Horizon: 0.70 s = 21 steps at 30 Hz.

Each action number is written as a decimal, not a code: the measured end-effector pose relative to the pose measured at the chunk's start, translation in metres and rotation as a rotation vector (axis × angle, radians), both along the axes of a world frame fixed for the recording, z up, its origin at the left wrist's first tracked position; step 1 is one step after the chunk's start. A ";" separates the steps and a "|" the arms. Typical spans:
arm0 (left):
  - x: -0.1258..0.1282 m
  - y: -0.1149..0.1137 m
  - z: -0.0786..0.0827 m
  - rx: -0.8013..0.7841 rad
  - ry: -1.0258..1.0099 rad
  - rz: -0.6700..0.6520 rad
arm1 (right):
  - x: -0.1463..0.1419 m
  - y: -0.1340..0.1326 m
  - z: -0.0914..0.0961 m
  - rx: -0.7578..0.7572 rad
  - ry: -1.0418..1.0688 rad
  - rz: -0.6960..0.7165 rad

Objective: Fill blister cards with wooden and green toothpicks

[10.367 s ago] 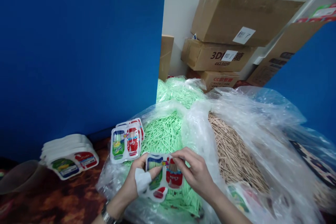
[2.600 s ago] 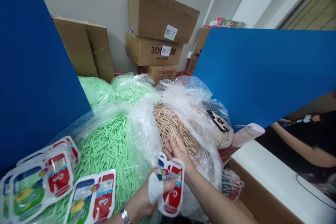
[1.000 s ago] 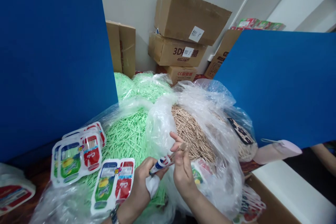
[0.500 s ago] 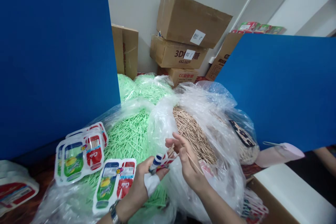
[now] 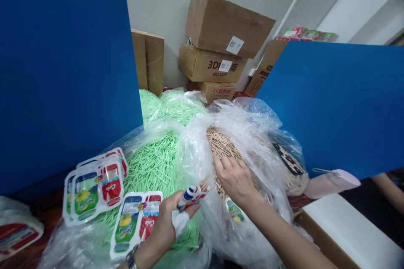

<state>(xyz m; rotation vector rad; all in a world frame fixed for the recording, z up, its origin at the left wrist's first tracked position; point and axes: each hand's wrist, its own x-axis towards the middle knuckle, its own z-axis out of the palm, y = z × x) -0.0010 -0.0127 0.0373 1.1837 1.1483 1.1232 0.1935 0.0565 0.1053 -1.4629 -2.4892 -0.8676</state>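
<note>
My left hand (image 5: 170, 216) is closed around a small printed pack (image 5: 192, 195), blue, white and red, with thin brown sticks (image 5: 204, 185) poking out of its upper end. White tape or cloth wraps part of this hand. On the heap of thin brown sticks (image 5: 222, 143), inside a clear plastic bag (image 5: 195, 151), lies my right hand (image 5: 235, 176), back up. Its fingers curl down into the heap, and the tips are hidden. Beside my left hand, a Sprite-and-Cola printed pack (image 5: 135, 222) rests on the light green sticks (image 5: 154, 164).
More printed packs (image 5: 94, 185) are stacked at left. Blue panels (image 5: 69, 75) stand on both sides. Cardboard boxes (image 5: 214, 61) are piled against the wall. At right are a pink translucent scoop-like container (image 5: 334, 183), an open carton (image 5: 350, 227) and another person's arm (image 5: 389, 191).
My right hand has moved from beside the pack in my left hand to the brown sticks, turning its back upward. The left hand keeps its hold, nearly in place.
</note>
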 end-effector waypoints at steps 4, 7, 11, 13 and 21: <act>0.001 0.002 -0.003 0.040 0.148 -0.023 | -0.008 -0.009 0.002 -0.009 0.020 0.092; 0.001 0.005 -0.014 0.061 0.134 0.003 | -0.008 -0.014 0.004 -0.104 0.116 0.314; 0.000 0.005 -0.020 0.025 0.094 -0.040 | -0.001 -0.016 0.009 -0.394 0.452 0.465; -0.001 0.005 -0.015 0.016 0.044 -0.066 | 0.002 -0.016 0.013 -0.580 0.646 0.442; -0.002 0.005 0.004 -0.021 0.028 -0.104 | -0.007 -0.023 0.003 -0.684 1.105 0.299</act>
